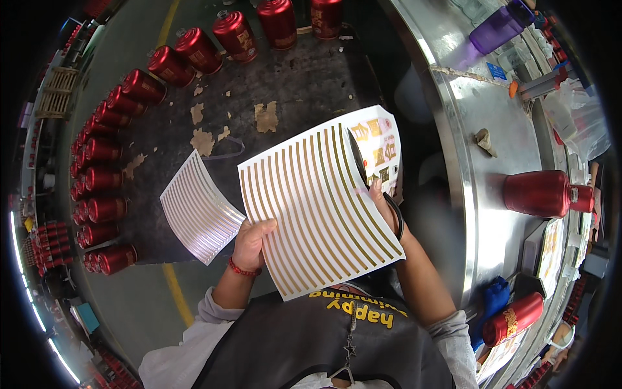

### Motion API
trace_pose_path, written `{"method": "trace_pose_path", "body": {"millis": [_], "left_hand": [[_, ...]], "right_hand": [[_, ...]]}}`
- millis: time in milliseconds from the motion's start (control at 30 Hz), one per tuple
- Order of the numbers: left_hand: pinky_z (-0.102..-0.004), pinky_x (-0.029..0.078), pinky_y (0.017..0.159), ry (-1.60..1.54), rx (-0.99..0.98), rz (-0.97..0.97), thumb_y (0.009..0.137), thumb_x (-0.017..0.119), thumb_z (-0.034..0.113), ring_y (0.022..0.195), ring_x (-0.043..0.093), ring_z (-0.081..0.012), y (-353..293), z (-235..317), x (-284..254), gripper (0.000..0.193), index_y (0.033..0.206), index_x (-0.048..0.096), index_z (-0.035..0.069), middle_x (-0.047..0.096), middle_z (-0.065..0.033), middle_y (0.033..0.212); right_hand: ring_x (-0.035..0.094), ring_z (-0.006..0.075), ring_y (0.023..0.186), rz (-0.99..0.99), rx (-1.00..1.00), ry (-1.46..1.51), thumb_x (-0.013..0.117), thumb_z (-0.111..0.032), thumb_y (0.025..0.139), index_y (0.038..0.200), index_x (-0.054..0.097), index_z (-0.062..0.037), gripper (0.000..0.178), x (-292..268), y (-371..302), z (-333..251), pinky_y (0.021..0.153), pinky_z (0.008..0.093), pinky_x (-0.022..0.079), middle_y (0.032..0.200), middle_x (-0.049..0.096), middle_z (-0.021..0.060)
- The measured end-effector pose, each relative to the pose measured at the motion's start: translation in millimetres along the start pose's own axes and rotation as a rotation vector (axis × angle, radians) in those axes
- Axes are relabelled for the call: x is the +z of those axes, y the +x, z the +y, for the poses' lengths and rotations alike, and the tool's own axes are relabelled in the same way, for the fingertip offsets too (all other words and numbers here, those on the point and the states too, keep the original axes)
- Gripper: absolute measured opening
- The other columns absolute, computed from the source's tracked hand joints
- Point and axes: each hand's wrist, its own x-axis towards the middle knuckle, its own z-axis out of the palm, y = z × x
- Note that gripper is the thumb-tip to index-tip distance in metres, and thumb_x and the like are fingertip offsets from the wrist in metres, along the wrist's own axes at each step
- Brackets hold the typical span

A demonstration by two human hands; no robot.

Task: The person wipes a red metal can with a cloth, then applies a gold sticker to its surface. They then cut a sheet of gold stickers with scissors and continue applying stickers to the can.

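Dark grey vest with yellow lettering (337, 330) fills the lower edge, closest to the lens. Left hand (251, 243), red bead bracelet at the wrist, grips the lower left edge of a white sheet printed with curved gold stripes (317, 207); thumb on the face, fingers behind. Right hand (383, 206) is mostly hidden behind the right edge of that striped sheet; only fingertips show at the edge, pinching it, with a dark band round the wrist. Striped sheet is held up in the air, bowed, in front of the chest.

Behind the striped sheet, at its upper right: a white sheet of gold and pink label stickers (381, 146), partly covered. Whether either hand holds it, cannot tell.

Left of the striped sheet, lower down: a second, smaller white sheet with gold stripes (199, 209), lying on a dark worn mat (285, 78) on the floor.

Further left and above: row of red metal canisters (107, 211) curving round the mat.

Right of the striped sheet: curved steel surface (502, 149) carrying a red canister on its side (543, 193) and a purple bottle (499, 26).
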Motion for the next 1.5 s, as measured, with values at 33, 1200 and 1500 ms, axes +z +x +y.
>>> {"method": "trace_pose_path", "body": {"millis": [33, 1200, 1500], "left_hand": [[-0.0343, 0.057, 0.085, 0.002, -0.003, 0.004, 0.092, 0.057, 0.008, 0.095, 0.070, -0.0212, 0, 0, 1, 0.033, 0.122, 0.059, -0.004, 0.069, -0.0134, 0.110], [-0.0353, 0.058, 0.085, -0.037, 0.002, 0.007, 0.092, 0.057, 0.007, 0.096, 0.070, -0.0224, 0, -2, 3, 0.034, 0.124, 0.057, -0.004, 0.069, -0.0146, 0.112], [-0.0358, 0.059, 0.084, -0.066, 0.013, 0.013, 0.092, 0.057, 0.007, 0.095, 0.071, -0.0230, 1, -2, -1, 0.034, 0.124, 0.057, -0.004, 0.069, -0.0154, 0.112]], "right_hand": [[0.070, 0.0245, 0.084, -0.041, 0.010, 0.023, 0.031, -0.076, 0.091, 0.114, 0.066, 0.0011, 0.087, -5, 6, 2, 0.067, 0.0335, 0.059, 0.092, 0.068, 0.0201], [0.059, 0.0282, 0.109, -0.134, -0.028, -0.215, 0.025, -0.075, 0.093, 0.133, 0.052, 0.0056, 0.094, -1, 37, -36, 0.094, 0.0348, 0.047, 0.118, 0.063, 0.0218], [0.055, 0.0280, 0.115, -0.215, -0.140, -0.275, 0.025, -0.070, 0.096, 0.130, 0.053, 0.0071, 0.089, -6, 63, -43, 0.100, 0.0357, 0.042, 0.122, 0.060, 0.0220]]}}
